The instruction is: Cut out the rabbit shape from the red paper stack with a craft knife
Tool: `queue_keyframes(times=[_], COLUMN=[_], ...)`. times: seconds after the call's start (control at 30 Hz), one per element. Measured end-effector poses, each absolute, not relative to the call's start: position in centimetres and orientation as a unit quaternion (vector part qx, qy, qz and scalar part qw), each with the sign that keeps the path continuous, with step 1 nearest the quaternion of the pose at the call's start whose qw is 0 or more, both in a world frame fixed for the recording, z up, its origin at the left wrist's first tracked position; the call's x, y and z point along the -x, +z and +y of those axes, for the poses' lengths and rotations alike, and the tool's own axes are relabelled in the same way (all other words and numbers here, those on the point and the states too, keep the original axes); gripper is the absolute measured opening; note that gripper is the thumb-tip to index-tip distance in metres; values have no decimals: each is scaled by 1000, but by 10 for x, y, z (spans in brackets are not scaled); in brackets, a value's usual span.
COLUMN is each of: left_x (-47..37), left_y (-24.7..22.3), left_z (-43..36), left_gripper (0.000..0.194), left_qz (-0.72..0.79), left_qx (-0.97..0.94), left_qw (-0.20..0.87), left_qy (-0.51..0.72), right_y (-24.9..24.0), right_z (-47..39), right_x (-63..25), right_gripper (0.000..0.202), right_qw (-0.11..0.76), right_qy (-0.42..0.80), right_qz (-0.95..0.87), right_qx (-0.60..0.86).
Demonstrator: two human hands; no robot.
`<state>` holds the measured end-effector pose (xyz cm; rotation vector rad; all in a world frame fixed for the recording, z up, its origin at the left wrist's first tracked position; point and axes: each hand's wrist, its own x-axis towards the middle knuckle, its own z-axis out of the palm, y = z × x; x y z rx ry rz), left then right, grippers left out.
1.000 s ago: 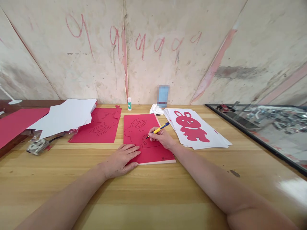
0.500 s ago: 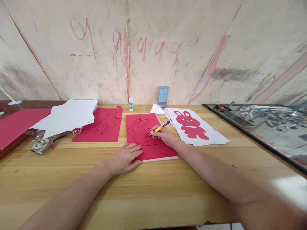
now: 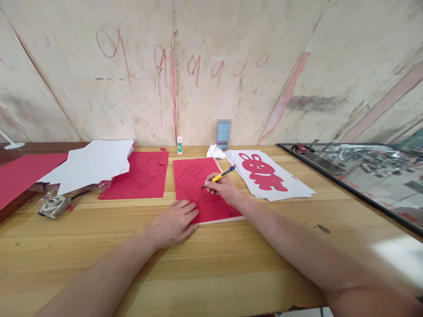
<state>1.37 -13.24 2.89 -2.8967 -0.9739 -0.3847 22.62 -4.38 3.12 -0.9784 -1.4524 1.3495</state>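
A red sheet point(image 3: 185, 169) with a rabbit outline drawn in dark lines lies on the wooden table, on top of something white that shows along its edges. My right hand point(image 3: 220, 187) is closed round a yellow and blue pen point(image 3: 222, 174), its dark tip on or just over the rabbit's body. Lying flat, my left hand point(image 3: 176, 220) rests its fingertips on the sheet's lower left corner. Another red sheet point(image 3: 153, 187) with a rabbit outline is to the left. White sheets point(image 3: 291, 187) bearing a red rabbit cut-out point(image 3: 264, 179) lie at the right.
Further left are white papers point(image 3: 95, 163), a large red sheet point(image 3: 26, 171) and a metallic item in clear wrap point(image 3: 54, 206). A glue stick point(image 3: 179, 145), a crumpled tissue point(image 3: 215, 152) and a blurred blue upright item point(image 3: 224, 133) stand near the wall. A black-edged glass panel point(image 3: 357, 189) is at right.
My right hand and the pen tip have shifted slightly left and are near the rabbit's middle. My left hand stays on the sheet's corner. The view has moved a little.
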Motion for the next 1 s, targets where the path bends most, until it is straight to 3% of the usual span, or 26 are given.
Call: queue_keyframes(times=[0.43,0.7,1.0], left_x=[-12,-13,-15], left_y=[24,25,28], left_z=[-130,-131,-131], left_gripper=[38,37,36], left_qz=[-317,-319,-323], left_qx=[939,938,938], left_qw=[23,19,9], left_qy=[-131,-134,-129], right_y=[13,16,7], right_z=[-44,-47,-43], right_x=[-230,-232,-232], right_gripper=[21,7,7], right_qw=[436,413,407], right_qy=[550,479,442], right_qz=[-609,-674,-711], right_qx=[370,381,365])
